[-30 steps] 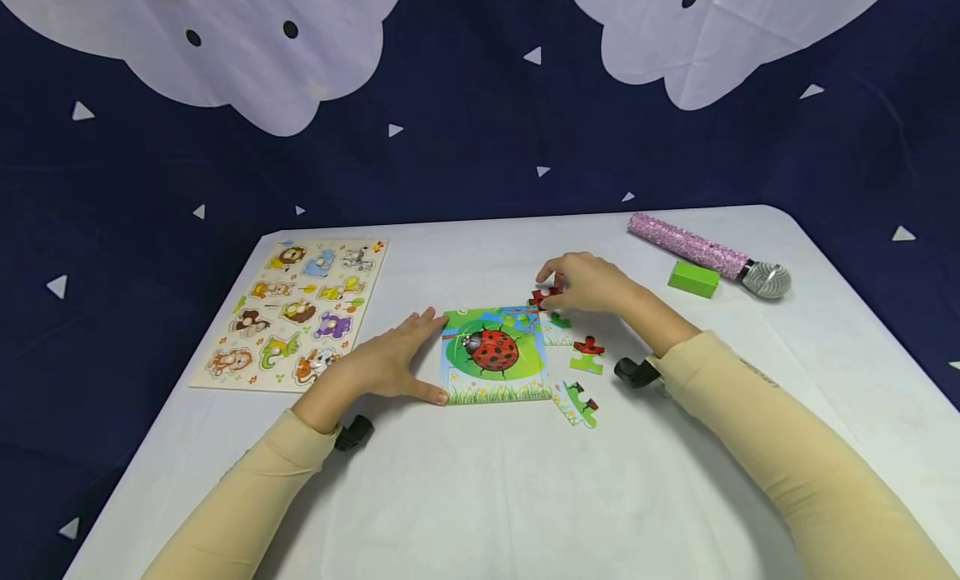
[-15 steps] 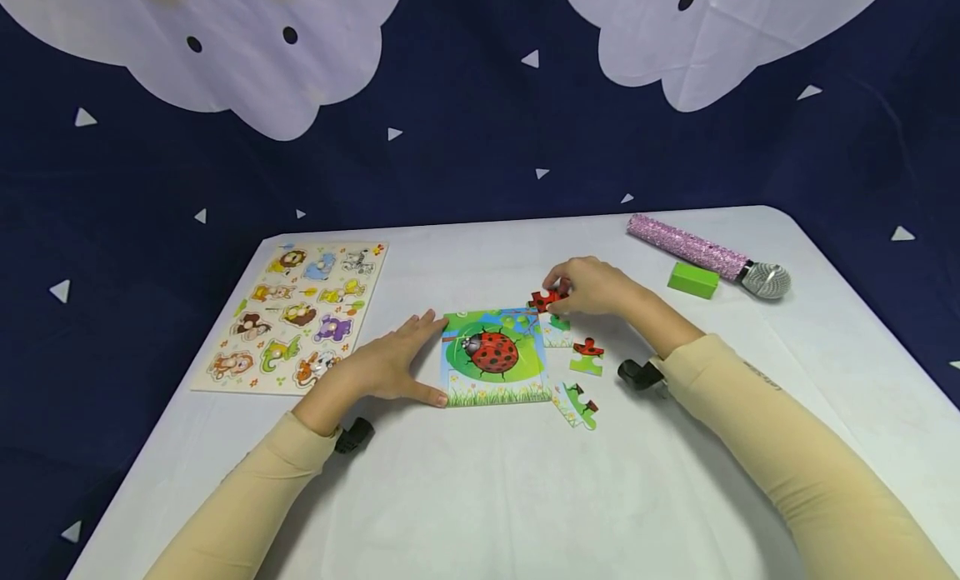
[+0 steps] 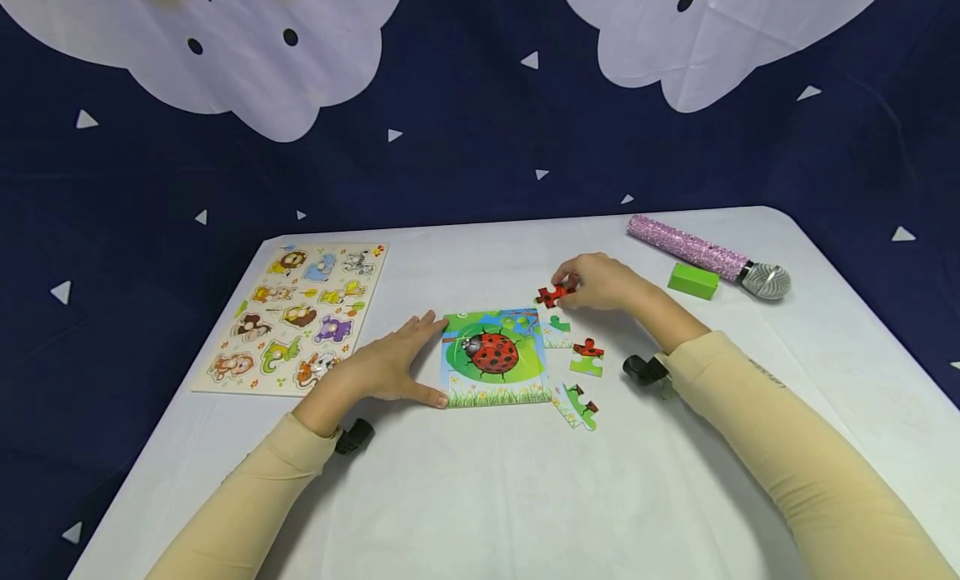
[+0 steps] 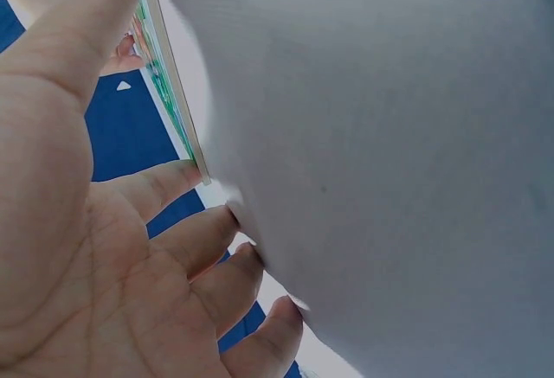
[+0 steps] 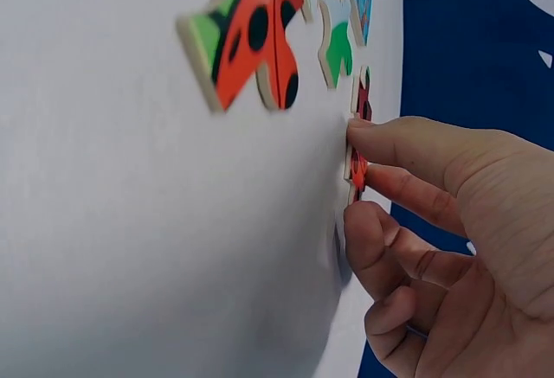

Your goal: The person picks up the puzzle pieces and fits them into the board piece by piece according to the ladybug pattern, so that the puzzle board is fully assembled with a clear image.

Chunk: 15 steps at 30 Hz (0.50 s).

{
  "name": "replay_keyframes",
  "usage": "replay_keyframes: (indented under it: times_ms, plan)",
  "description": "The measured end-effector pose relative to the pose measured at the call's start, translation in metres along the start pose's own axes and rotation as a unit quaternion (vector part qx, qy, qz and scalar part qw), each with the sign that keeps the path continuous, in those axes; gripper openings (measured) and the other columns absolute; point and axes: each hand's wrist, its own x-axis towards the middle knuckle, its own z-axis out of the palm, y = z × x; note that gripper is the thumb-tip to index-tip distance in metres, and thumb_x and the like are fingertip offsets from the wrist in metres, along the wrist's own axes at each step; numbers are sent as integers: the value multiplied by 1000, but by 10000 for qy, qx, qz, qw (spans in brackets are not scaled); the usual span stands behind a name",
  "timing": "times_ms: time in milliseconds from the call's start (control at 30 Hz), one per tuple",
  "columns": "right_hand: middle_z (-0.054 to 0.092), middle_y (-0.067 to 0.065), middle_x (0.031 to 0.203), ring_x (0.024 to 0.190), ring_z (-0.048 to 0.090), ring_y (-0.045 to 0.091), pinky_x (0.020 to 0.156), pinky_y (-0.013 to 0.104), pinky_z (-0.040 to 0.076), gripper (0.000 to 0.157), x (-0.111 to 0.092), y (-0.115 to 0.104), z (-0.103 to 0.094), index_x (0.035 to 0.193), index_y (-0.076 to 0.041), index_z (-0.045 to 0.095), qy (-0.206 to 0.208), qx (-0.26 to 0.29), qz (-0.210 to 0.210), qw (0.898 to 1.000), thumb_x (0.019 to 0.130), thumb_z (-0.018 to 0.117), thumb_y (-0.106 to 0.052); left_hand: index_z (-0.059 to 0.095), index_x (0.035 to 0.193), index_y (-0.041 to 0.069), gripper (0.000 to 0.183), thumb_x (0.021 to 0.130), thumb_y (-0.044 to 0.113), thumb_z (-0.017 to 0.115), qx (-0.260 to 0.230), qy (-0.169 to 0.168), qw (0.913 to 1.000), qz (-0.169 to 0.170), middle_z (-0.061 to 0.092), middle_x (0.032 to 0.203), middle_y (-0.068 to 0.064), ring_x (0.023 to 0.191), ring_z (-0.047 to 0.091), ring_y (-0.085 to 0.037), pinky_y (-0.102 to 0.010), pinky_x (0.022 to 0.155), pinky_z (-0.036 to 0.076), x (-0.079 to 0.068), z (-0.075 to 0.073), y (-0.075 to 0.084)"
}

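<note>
My left hand [image 3: 384, 367] lies spread along the left side of a square ladybug puzzle board [image 3: 495, 382], its thumb and index finger touching two corners. In the left wrist view the board's thin edge [image 4: 177, 92] runs between them. Just past the board's top right corner, my right hand [image 3: 602, 282] pinches a red puzzle piece [image 3: 552, 296] at the tabletop; the right wrist view shows thumb and index finger at that red piece [image 5: 357, 168]. Nearer me lie a white-and-green piece [image 3: 557, 333], a red-and-green piece [image 3: 587, 357] and a grassy-edged piece [image 3: 576, 407].
On the left stands out a wooden animal puzzle board [image 3: 298, 317], lying flat. A green block [image 3: 693, 280] and a pink glitter microphone [image 3: 690, 245] are at the back right of the white-covered table [image 3: 465, 497]. Behind it hangs a dark blue cloth [image 3: 465, 172].
My right hand has shifted slightly right, away from the board, and the red piece has come along with it. The left hand stays on the board's left side.
</note>
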Motion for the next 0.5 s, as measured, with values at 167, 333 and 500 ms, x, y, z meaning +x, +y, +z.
replay_keyframes:
  times_ms: [167, 333, 500]
  plan:
    - [77, 14, 122, 110, 68, 32, 98, 54, 54, 40, 1, 7, -4, 132, -10, 74, 42, 23, 43, 10000, 95, 81, -24, 19, 174, 16, 124, 81, 58, 90, -4, -1, 10000, -8, 10, 182, -11, 169, 10, -38, -65, 134, 20, 0, 0, 0]
    - [76, 17, 123, 111, 67, 34, 100, 57, 54, 40, 1, 15, -10, 132, -8, 74, 65, 67, 94, 9999, 95, 80, -24, 19, 174, 16, 123, 81, 57, 90, -4, -7, 10000, -19, 10, 182, -11, 169, 10, -38, -65, 134, 19, 0, 0, 0]
    - [74, 19, 122, 107, 66, 33, 97, 54, 54, 41, 2, 21, -12, 133, -7, 73, 102, 145, 200, 9996, 95, 79, -23, 19, 174, 15, 124, 81, 57, 90, 2, -7, 10000, -3, 10, 182, -12, 169, 10, -38, -64, 135, 19, 1, 0, -1]
